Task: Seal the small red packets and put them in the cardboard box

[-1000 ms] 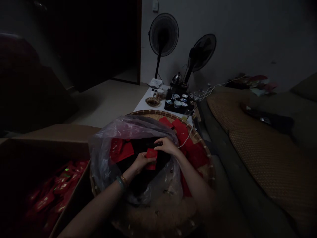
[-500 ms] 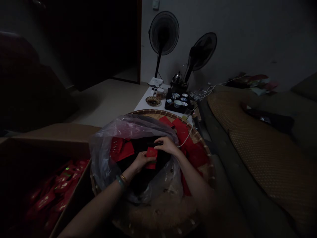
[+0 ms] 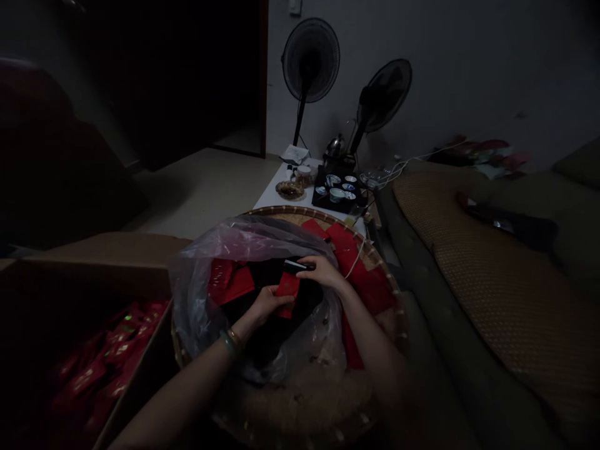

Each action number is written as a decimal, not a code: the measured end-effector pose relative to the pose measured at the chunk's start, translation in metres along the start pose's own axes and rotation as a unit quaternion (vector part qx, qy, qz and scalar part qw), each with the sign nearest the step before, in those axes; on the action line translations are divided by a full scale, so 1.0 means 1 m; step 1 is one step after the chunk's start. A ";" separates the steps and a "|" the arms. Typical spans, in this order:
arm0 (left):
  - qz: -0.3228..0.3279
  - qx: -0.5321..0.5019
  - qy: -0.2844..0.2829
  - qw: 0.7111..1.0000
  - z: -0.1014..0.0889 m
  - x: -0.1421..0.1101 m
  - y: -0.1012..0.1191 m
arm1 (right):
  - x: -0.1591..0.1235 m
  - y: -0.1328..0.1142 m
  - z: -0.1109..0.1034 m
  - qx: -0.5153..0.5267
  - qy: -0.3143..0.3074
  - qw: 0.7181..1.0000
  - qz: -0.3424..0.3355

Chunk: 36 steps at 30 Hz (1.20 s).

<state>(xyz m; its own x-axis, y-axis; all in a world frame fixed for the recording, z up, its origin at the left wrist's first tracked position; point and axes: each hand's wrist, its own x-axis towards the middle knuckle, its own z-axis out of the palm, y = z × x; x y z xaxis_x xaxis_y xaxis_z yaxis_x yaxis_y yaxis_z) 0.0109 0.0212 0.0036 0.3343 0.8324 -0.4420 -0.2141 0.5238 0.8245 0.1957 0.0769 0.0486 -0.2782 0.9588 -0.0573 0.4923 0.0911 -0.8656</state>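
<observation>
Since the earlier frame, the dark tool (image 3: 295,267) in the right hand (image 3: 323,274) has lifted slightly and now shows a pale stripe, while the red packet (image 3: 289,289) has tipped, its top leaning right.

The packet is in the left hand (image 3: 266,305), pinched with the thumb across its face; its upper end stands free just below the tool. The right hand's fingertips are closed on the tool's near end. Whether tool and packet touch, I cannot tell.

The packet looks light and thin, probably card or paper, so it would likely crease under a hard squeeze; a flat pinch low on one side edge should suit it.

Around and beneath the grip lies an open plastic bag (image 3: 253,240), with more red packets (image 3: 239,284) left of the left hand. The bag sits on a round basket (image 3: 290,208). Well left of the grip is a cardboard box (image 3: 107,247); beyond the basket, a white table (image 3: 270,197).
</observation>
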 end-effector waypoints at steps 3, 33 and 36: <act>0.001 0.004 0.003 1.000 0.000 0.001 -0.001 | -0.001 0.000 0.001 -0.015 -0.010 1.000 -0.009; -0.006 0.008 -0.073 0.997 0.000 -0.008 0.010 | -0.010 -0.010 0.038 -0.065 0.095 0.987 -0.112; 0.000 -0.002 -0.074 0.997 -0.002 -0.009 0.013 | -0.013 -0.005 0.034 0.008 0.082 0.994 -0.065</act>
<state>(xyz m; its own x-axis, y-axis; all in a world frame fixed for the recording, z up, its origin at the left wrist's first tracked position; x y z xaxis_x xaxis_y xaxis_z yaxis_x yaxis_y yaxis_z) 0.0036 0.0211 0.0173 0.4662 0.7964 -0.3851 -0.2179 0.5253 0.8225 0.1685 0.0543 0.0367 -0.1994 0.9704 0.1361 0.4477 0.2137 -0.8683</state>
